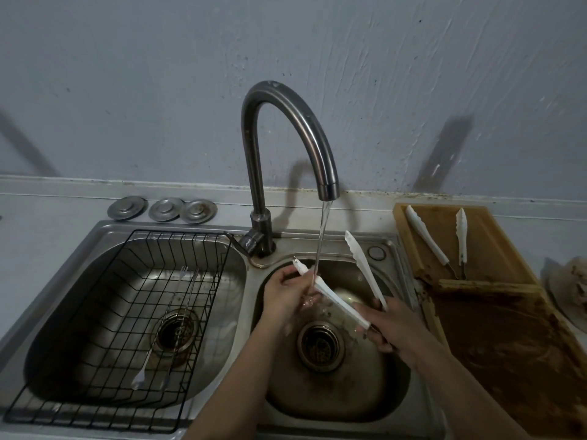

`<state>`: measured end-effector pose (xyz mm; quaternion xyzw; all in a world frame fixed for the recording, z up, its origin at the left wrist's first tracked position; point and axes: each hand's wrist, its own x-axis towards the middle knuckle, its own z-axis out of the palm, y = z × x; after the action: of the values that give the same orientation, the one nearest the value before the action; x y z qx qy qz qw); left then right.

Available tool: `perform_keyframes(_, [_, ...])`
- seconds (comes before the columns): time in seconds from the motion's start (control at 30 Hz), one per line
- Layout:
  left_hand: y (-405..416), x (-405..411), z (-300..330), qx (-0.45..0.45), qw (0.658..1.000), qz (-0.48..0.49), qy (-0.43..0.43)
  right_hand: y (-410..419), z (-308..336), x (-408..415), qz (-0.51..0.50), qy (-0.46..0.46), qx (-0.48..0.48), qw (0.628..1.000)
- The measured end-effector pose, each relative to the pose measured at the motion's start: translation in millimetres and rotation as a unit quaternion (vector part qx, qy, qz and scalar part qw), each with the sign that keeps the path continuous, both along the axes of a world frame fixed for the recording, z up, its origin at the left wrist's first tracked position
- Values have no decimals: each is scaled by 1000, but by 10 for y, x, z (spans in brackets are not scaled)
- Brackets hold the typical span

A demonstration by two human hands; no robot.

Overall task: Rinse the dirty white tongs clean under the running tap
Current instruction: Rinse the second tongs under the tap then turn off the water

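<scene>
The right hand (394, 328) is closing its grip on the hinge end of the white tongs (333, 295), whose two arms are spreading apart above the right basin (381, 395). The left hand (286, 295) is wrapping its fingers around the lower arm near its tip, directly below the tap (286, 147). The water stream (322, 236) is falling from the tap onto that arm beside the left hand. The upper arm is pointing up and back, right of the tap's stream. Left of the tap, a black wire rack (127, 312) is sitting in the left basin. Right of the tap, a second pair of tongs (444, 242) is lying on a wooden board (508, 312) on the surface.
</scene>
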<state>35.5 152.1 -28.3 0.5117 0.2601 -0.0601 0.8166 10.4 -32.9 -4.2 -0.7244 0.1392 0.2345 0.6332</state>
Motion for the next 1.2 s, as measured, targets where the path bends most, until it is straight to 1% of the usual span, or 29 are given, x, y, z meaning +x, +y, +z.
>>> perform_keyframes(0.07, [45,11,-3,-7,1000,-2,-10,-16,-4,9,15,12,15,1000])
perform_keyframes(0.1, [59,16,-3,2,1000,-1,-2,-29,-10,8,24,20,20,999])
perform_keyframes(0.17, [69,18,-19,27,999,-9,25,-59,-33,-4,37,33,23,999])
perform_keyframes(0.27, [77,39,-28,6,997,-23,78,-101,-72,-49,63,34,-13,997])
perform_keyframes(0.33, [97,54,-48,10,995,-42,94,-129,-94,-78,88,38,-14,995])
perform_keyframes(0.4, [87,62,-60,19,995,-66,72,-163,-113,-86,93,60,1,994])
perform_keyframes(0.43, [69,55,-60,10,995,-78,54,-185,-128,-80,81,80,13,993])
perform_keyframes(0.53, [12,1,-40,-35,993,-115,-5,-241,-163,-61,43,159,93,982])
perform_keyframes(0.6, [-12,-30,-36,-11,992,-126,-25,-274,-180,-62,21,211,154,965])
perform_keyframes(0.7, [-14,-6,-47,79,991,-106,-17,-309,-213,-101,-7,262,218,940])
perform_keyframes(0.8, [1,52,-48,112,991,-70,26,-299,-213,-140,10,268,207,941])
perform_keyframes(0.83, [18,63,-46,123,989,-71,34,-288,-208,-143,12,268,200,942])
perform_keyframes(1.03, [52,24,-68,158,980,-122,18,-230,-244,-116,-2,269,197,943])
perform_keyframes(1.2, [124,58,-57,194,976,-98,18,-215,-264,-80,9,279,222,934])
